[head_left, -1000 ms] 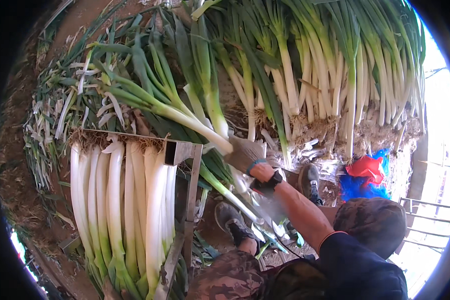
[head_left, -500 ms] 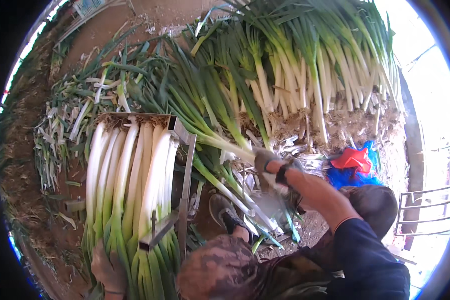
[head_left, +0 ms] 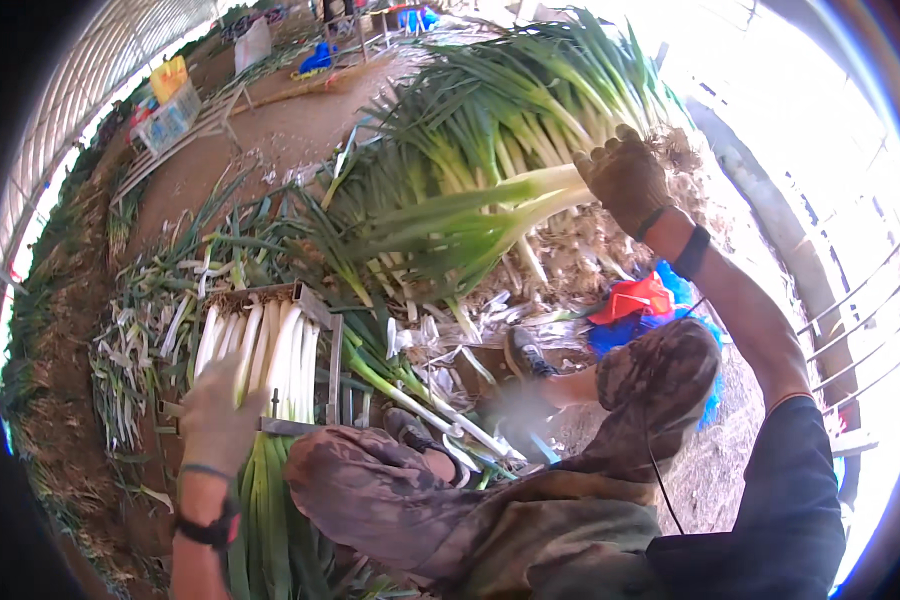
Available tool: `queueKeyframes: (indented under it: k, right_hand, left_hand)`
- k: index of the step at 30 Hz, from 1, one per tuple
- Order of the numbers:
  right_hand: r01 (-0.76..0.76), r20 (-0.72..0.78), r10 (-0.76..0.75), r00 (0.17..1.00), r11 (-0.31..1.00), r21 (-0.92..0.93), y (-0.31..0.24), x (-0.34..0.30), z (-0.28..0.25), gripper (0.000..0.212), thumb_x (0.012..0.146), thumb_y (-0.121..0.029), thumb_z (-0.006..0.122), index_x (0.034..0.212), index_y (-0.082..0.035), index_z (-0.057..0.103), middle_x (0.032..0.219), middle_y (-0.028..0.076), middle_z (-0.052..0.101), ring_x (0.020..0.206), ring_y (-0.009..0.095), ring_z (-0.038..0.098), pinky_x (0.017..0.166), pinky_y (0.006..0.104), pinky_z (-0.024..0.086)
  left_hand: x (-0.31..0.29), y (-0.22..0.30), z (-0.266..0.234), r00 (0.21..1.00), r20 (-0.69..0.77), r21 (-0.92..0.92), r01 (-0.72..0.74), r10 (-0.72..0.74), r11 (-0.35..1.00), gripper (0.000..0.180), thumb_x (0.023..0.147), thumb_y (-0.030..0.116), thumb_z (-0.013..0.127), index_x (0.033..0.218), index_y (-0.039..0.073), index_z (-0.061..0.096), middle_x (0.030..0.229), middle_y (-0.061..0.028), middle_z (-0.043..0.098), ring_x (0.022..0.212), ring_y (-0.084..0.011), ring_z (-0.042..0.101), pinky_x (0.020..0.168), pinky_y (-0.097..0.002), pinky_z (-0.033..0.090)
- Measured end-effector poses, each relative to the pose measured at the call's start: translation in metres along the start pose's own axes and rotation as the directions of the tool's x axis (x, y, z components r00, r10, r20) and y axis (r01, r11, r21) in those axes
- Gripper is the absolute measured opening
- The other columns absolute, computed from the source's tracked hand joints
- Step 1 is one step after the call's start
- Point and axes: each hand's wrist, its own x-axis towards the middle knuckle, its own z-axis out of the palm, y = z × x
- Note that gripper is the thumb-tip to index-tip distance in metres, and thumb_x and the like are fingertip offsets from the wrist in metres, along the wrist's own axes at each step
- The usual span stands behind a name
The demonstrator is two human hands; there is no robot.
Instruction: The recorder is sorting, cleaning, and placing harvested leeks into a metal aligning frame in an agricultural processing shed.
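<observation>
My right hand (head_left: 625, 185), in a brownish work glove, is raised at the upper right and closed round the white root end of a leek (head_left: 540, 195). Its green leaves trail leftward, smeared by motion, over the leek pile; whether it is a single stalk I cannot tell. My left hand (head_left: 220, 415), gloved in a paler colour and slightly blurred, is over the left side of a bundle of leeks (head_left: 285, 365), fingers extended. Those leeks lie side by side in a metal frame (head_left: 335, 365), white ends at the far bar, green leaves toward me.
A big heap of leeks (head_left: 530, 100) lies at the back, roots to the right. Leaf trimmings (head_left: 130, 375) cover the ground at left. Loose leeks (head_left: 440, 405) lie beside my shoe (head_left: 407, 428). A red and blue bag (head_left: 635, 305) is near my right knee. Metal bars (head_left: 860, 345) stand at far right.
My right hand has moved up and right, carrying the leek with it. My left hand has come up from the green leaves toward the white stalks. The view has tilted up.
</observation>
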Motion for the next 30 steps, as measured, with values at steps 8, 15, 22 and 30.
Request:
queueKeyframes:
  k: [8, 15, 22, 30]
  right_hand:
    - [0.230, -0.271, -0.211, 0.939, 0.972, 0.039, 0.058, -0.080, -0.143, 0.034, 0.083, -0.013, 0.068, 0.116, -0.020, 0.072, 0.095, -0.003, 0.070, 0.098, 0.017, 0.068, 0.107, 0.0467, 0.050]
    - [0.381, -0.553, -0.309, 0.773, 0.924, 0.017, 0.066, -0.088, -0.221, 0.019, 0.078, -0.018, 0.075, 0.096, -0.024, 0.077, 0.097, -0.007, 0.074, 0.101, 0.013, 0.071, 0.098, 0.0472, 0.058]
    - [0.252, -0.512, -0.211, 0.832, 0.968, 0.011, 0.059, -0.095, -0.191, 0.031, 0.077, -0.027, 0.081, 0.107, -0.032, 0.076, 0.114, 0.002, 0.074, 0.121, 0.028, 0.067, 0.111, 0.0548, 0.042]
    - [0.081, 0.279, 0.326, 0.903, -0.769, 0.634, -0.014, -0.070, -0.091, 0.051, 0.092, -0.010, 0.075, 0.140, -0.007, 0.057, 0.143, 0.016, 0.060, 0.123, 0.028, 0.064, 0.103, 0.0378, 0.054]
  left_hand:
    - [0.068, 0.266, 0.047, 0.775, -0.191, -0.629, -0.568, 0.603, 0.530, 0.103, 0.078, 0.047, 0.086, 0.154, -0.001, 0.038, 0.151, -0.0282, 0.049, 0.144, -0.0370, 0.045, 0.120, -0.0421, 0.036]
    - [0.056, 0.306, 0.065, 0.651, -0.172, -0.956, 0.072, 0.740, -0.285, 0.092, 0.071, 0.027, 0.094, 0.146, -0.001, 0.050, 0.139, -0.0212, 0.061, 0.129, -0.0266, 0.058, 0.109, -0.0370, 0.045]
    - [-0.010, 0.342, 0.063, 0.805, 0.049, -0.985, 0.136, 0.592, -0.103, 0.061, 0.073, 0.019, 0.090, 0.126, 0.001, 0.065, 0.107, -0.0059, 0.071, 0.093, -0.0156, 0.066, 0.085, -0.0344, 0.056]
    - [0.023, 0.301, 0.069, 0.943, 0.013, -0.996, 0.040, 0.333, -0.075, 0.037, 0.083, 0.015, 0.078, 0.116, 0.000, 0.068, 0.094, -0.0049, 0.071, 0.083, -0.0113, 0.066, 0.073, -0.0301, 0.055]
